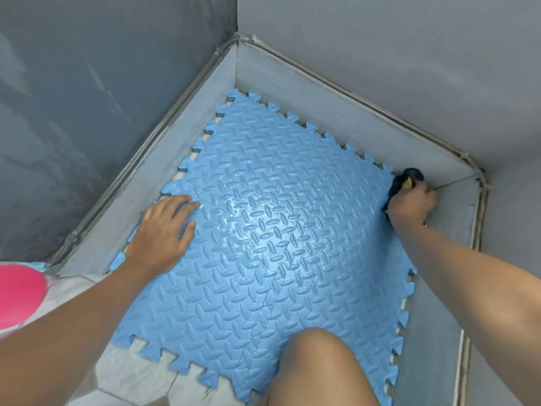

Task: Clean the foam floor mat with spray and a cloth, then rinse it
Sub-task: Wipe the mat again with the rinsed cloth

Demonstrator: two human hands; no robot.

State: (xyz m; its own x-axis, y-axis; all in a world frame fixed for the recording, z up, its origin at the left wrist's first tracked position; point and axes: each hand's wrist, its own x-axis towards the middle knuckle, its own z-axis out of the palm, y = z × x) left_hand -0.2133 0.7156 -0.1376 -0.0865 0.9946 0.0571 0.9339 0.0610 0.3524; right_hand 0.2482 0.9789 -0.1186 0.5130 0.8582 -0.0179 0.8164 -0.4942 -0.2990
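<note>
Grips a bunched dark blue cloth (409, 174) in the right hand (412, 202), fingers curled tight round it and knuckles up. Shows a small yellowish patch between cloth and fingers; cannot tell what that is. Holds the cloth at the far right corner of the blue foam mat (263, 259), touching the mat's edge and close against the low grey wall (351, 121). Presses the left hand (164, 230) flat on the mat near its left edge, fingers straight and slightly spread, with nothing in its hold.

From the head view, looking down: lies flat on the floor in a grey corner, turned like a diamond, one corner pointing far into the angle of the walls. Carries jigsaw teeth along every edge and raised oval ridges over the whole top. Shines wet across the middle, between the two hands. Shows a faint toothed seam running from the near edge up through the middle. Bears a bare knee (319, 367) on its near part. Overlaps pale hexagonal floor tiles (131, 373) at the near left. Leaves a round pink object (20, 294) at the left edge of the view, cut off and not identifiable, apart from the mat.
</note>
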